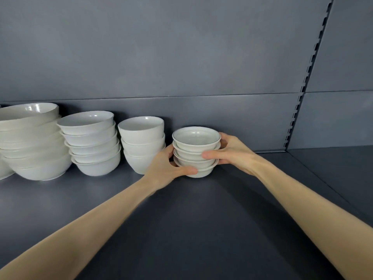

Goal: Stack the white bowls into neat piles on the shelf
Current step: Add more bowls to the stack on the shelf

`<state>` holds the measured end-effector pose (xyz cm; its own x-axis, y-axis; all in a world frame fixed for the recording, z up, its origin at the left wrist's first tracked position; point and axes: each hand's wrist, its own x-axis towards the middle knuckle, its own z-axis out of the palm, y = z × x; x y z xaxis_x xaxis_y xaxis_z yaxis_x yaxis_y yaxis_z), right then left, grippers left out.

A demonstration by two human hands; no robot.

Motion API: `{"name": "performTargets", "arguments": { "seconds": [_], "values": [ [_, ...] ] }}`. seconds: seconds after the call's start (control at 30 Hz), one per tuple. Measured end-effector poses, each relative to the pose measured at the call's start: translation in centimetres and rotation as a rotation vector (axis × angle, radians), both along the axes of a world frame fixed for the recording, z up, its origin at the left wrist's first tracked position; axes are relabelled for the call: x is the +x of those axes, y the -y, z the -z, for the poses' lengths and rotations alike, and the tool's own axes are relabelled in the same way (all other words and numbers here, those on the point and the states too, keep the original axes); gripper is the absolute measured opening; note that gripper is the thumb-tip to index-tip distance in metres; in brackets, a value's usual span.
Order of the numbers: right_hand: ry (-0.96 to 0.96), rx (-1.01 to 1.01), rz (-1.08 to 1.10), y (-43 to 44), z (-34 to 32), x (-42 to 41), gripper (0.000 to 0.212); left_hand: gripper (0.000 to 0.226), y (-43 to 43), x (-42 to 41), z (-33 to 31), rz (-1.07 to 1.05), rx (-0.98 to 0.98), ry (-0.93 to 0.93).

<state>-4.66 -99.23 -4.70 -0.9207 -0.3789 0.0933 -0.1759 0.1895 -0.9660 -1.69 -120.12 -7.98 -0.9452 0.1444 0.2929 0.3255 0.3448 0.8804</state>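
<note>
Setting: dark grey metal shelf [201, 219], backed by a grey panelled wall [161, 57]; a slotted metal upright [308, 77] runs diagonally down the right side.
Task object: small stack of four shallow white ceramic bowls with a thin dark line at the rim [189, 150], nested upright near the back of the shelf, at the right end of the row of piles. Its base is seen at the shelf surface; whether it is lifted clear cannot be told.
Left grip [165, 166]: the person's left hand is curled round the left side of the small stack, the thumb [187, 170] laid across the front of the lowest bowls.
Right grip [232, 152]: the right hand is curled round the right side of the same stack, the thumb [210, 154] pressed on the front at mid-height and the fingers [222, 136] wrapped behind the top rim.
Neighbouring pile: three deep white bowls [142, 144], nested, just beside the small stack on its left; the lower right edge is covered by the left grip.
Middle pile: five medium white bowls [90, 142], nested with a slight lean.
Far-left pile: large white bowls [30, 142], stacked askew and partly cut off by the frame edge.
Forearms: both are bare and are extended from the lower corners toward the small stack.
</note>
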Motion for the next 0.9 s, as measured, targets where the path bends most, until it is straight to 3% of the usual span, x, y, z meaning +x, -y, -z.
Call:
{"name": "performTargets", "arguments": {
  "seconds": [0.1,0.3,0.47,0.9],
  "values": [
    [0.019,-0.02,0.026,0.3,0.1,0.3,0.059,0.076,-0.1,0.1,0.5,0.001,0.054,-0.014],
    [-0.005,0.004,0.099,1.4,0.1,0.2,0.064,0.053,-0.2,0.4,1.2,-0.044,0.192,-0.028],
    [-0.016,-0.022,0.129,2.1,0.1,0.2,0.065,0.032,-0.1,0.2,1.5,-0.087,0.158,-0.049],
    [-0.028,-0.071,0.116,1.9,0.6,0.1,0.061,0.025,0.2,0.1,1.3,-0.061,0.136,-0.054]
  ]
}}
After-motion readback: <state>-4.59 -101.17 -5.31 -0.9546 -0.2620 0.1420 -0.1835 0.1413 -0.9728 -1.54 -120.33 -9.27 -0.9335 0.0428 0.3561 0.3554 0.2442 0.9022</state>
